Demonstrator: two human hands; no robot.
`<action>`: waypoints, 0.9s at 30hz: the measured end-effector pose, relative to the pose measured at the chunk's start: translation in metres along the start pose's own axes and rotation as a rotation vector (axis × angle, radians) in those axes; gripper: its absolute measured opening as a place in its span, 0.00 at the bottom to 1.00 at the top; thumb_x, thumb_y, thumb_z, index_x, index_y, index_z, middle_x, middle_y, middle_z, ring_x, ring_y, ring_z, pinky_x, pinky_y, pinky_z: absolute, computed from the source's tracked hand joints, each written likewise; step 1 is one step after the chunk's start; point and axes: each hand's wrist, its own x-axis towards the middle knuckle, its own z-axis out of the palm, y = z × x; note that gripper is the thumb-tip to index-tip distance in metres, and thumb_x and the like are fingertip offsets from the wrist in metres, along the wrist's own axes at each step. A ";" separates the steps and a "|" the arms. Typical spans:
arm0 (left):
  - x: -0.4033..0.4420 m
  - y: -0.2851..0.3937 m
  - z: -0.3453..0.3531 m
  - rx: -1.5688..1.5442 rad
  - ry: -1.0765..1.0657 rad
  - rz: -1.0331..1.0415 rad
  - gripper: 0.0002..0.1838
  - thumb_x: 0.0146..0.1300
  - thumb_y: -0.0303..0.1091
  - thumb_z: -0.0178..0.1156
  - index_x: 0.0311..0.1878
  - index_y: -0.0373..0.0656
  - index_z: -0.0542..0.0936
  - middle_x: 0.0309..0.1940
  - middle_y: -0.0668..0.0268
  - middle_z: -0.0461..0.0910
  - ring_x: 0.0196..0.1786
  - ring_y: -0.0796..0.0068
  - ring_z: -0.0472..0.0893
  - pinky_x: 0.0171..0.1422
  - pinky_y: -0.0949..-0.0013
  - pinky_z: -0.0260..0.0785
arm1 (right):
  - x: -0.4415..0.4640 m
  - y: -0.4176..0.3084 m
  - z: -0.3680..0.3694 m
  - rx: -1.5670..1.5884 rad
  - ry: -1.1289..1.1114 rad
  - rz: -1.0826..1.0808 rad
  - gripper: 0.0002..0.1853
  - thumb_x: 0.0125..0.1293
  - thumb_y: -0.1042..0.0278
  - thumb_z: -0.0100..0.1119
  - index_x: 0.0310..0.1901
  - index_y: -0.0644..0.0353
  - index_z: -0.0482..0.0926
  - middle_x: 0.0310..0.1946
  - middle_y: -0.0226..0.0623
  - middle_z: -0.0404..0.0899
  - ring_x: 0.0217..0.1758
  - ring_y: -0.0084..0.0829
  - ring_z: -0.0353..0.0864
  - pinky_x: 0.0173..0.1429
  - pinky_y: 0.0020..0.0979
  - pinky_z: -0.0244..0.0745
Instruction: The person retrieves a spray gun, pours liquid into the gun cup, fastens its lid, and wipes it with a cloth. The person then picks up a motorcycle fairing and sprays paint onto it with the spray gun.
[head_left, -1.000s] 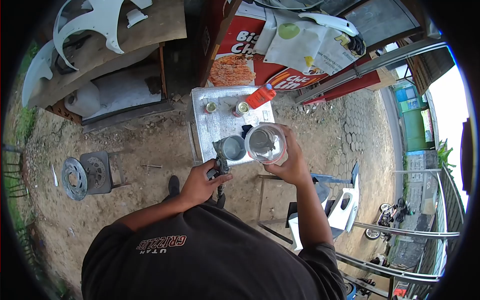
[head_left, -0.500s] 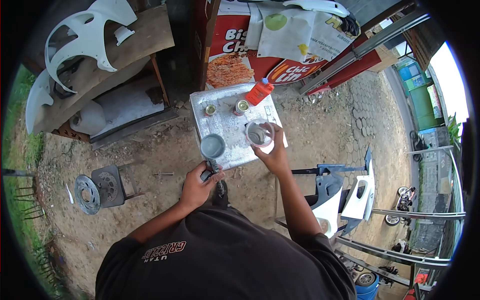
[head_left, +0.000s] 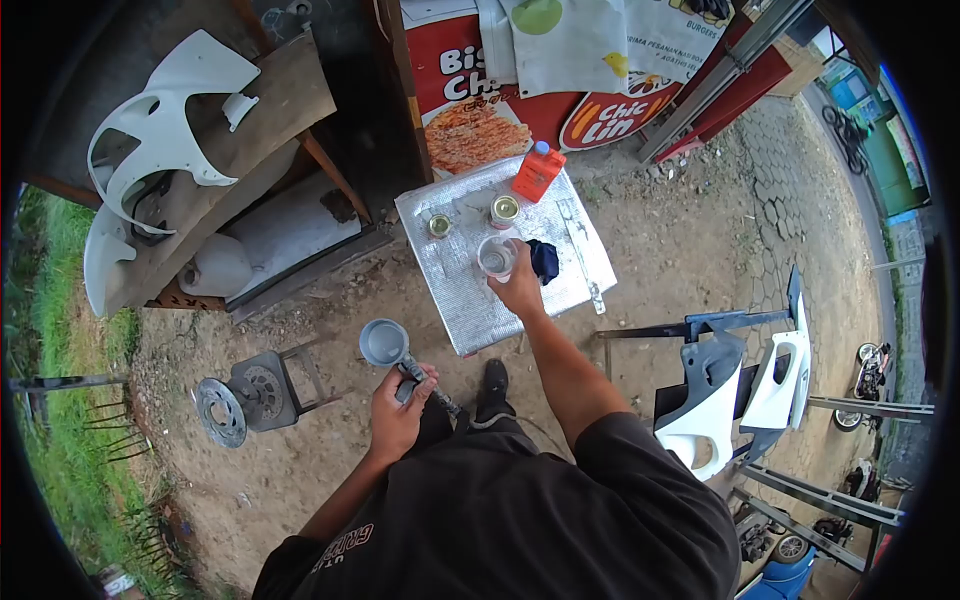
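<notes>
My left hand (head_left: 400, 412) is wrapped around the handle of a spray gun (head_left: 384, 343), whose round open cup faces up with greyish liquid or residue inside. The gun is off the table's left front corner, above the dirt ground. On the foil-covered table (head_left: 455, 310), my right hand (head_left: 519, 284) grips a clear plastic cup (head_left: 493, 256) by its right side; what it contains is hard to make out. Just right of that hand lies a dark blue cloth (head_left: 544, 262). Behind the cup stand two small open cans, one taller (head_left: 505, 209) and one lower (head_left: 439, 226).
A red bottle with a blue cap (head_left: 538, 174) stands at the table's back, and a long flat strip (head_left: 582, 255) lies along its right side. White fairings (head_left: 783, 375) rest on a stand at right. Brake discs (head_left: 221, 411) sit at left on a small stool.
My left hand has moved the spray gun left, away from the table edge. My right hand has shifted the clear cup left across the table, and the dark cloth now shows. The view has turned.
</notes>
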 end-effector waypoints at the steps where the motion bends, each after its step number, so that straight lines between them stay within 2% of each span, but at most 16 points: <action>1: -0.002 0.000 0.002 -0.006 0.007 0.005 0.14 0.86 0.39 0.75 0.61 0.38 0.89 0.50 0.67 0.94 0.41 0.86 0.83 0.45 0.73 0.76 | 0.000 0.004 0.001 -0.012 0.001 0.002 0.54 0.61 0.70 0.87 0.84 0.64 0.62 0.80 0.63 0.76 0.82 0.66 0.80 0.81 0.55 0.81; 3: -0.003 0.000 0.005 -0.021 0.017 0.011 0.14 0.86 0.39 0.75 0.61 0.38 0.89 0.50 0.68 0.94 0.40 0.87 0.82 0.43 0.74 0.74 | 0.001 0.005 -0.003 -0.044 0.004 0.000 0.55 0.61 0.68 0.88 0.85 0.64 0.62 0.81 0.62 0.74 0.82 0.66 0.80 0.82 0.56 0.80; 4: -0.003 0.000 0.006 -0.028 0.021 0.012 0.14 0.86 0.40 0.75 0.61 0.39 0.89 0.50 0.69 0.94 0.40 0.87 0.82 0.43 0.74 0.74 | 0.001 0.005 -0.005 -0.080 -0.010 -0.017 0.58 0.61 0.65 0.90 0.87 0.64 0.60 0.84 0.60 0.71 0.82 0.66 0.80 0.83 0.56 0.80; 11: 0.006 -0.011 0.019 -0.022 0.032 0.022 0.15 0.86 0.41 0.75 0.62 0.39 0.89 0.50 0.69 0.94 0.41 0.87 0.82 0.44 0.74 0.75 | 0.008 -0.001 -0.029 -0.122 -0.049 -0.074 0.65 0.59 0.59 0.93 0.90 0.66 0.57 0.84 0.61 0.70 0.84 0.65 0.79 0.84 0.56 0.79; 16: 0.013 -0.009 0.034 0.000 0.045 0.029 0.15 0.85 0.40 0.76 0.62 0.37 0.89 0.51 0.65 0.95 0.49 0.80 0.88 0.57 0.70 0.81 | 0.009 -0.032 -0.053 -0.166 -0.094 -0.059 0.67 0.56 0.59 0.96 0.90 0.69 0.57 0.82 0.65 0.71 0.84 0.66 0.77 0.85 0.57 0.78; 17: 0.015 -0.006 0.038 -0.004 0.046 0.037 0.16 0.85 0.39 0.76 0.62 0.37 0.89 0.51 0.64 0.95 0.51 0.78 0.90 0.60 0.68 0.82 | 0.009 -0.033 -0.057 -0.212 -0.021 -0.138 0.69 0.55 0.58 0.97 0.90 0.69 0.57 0.81 0.65 0.71 0.81 0.66 0.79 0.84 0.55 0.78; 18: 0.015 -0.003 0.041 -0.026 0.038 0.023 0.15 0.85 0.38 0.76 0.62 0.36 0.89 0.52 0.62 0.95 0.56 0.75 0.91 0.66 0.66 0.82 | 0.005 -0.042 -0.064 -0.157 0.019 -0.149 0.66 0.57 0.59 0.95 0.89 0.68 0.59 0.79 0.64 0.72 0.79 0.64 0.80 0.82 0.54 0.78; 19: 0.017 -0.001 0.044 -0.023 0.039 0.031 0.15 0.85 0.38 0.76 0.62 0.36 0.89 0.52 0.62 0.95 0.56 0.75 0.91 0.66 0.66 0.82 | 0.000 -0.051 -0.072 -0.104 0.061 -0.159 0.63 0.60 0.60 0.94 0.89 0.68 0.61 0.78 0.63 0.73 0.77 0.63 0.82 0.81 0.54 0.79; 22: 0.020 0.003 0.052 -0.023 0.032 0.048 0.15 0.85 0.38 0.76 0.62 0.36 0.89 0.52 0.62 0.95 0.56 0.74 0.92 0.66 0.66 0.82 | -0.022 -0.067 -0.092 -0.132 0.193 -0.385 0.46 0.71 0.63 0.87 0.84 0.66 0.70 0.73 0.57 0.79 0.67 0.53 0.88 0.72 0.44 0.84; 25: 0.024 0.005 0.061 -0.025 0.023 0.056 0.14 0.85 0.37 0.75 0.61 0.36 0.89 0.52 0.62 0.95 0.56 0.73 0.92 0.67 0.65 0.82 | -0.047 -0.061 -0.103 -0.032 0.072 -0.281 0.26 0.77 0.70 0.78 0.71 0.66 0.80 0.63 0.55 0.85 0.65 0.55 0.88 0.70 0.49 0.83; 26: 0.025 0.003 0.063 -0.024 0.024 0.061 0.14 0.86 0.37 0.75 0.61 0.36 0.89 0.52 0.62 0.95 0.56 0.73 0.92 0.67 0.65 0.82 | -0.050 -0.054 -0.105 -0.037 0.082 -0.238 0.14 0.79 0.71 0.75 0.60 0.66 0.85 0.55 0.52 0.88 0.60 0.53 0.90 0.66 0.49 0.84; 27: 0.026 0.002 0.066 -0.023 0.026 0.067 0.14 0.86 0.37 0.75 0.61 0.36 0.89 0.52 0.62 0.95 0.56 0.73 0.92 0.67 0.65 0.82 | -0.043 -0.046 -0.109 -0.038 0.136 -0.190 0.12 0.80 0.71 0.74 0.59 0.66 0.86 0.53 0.51 0.89 0.59 0.51 0.91 0.65 0.47 0.84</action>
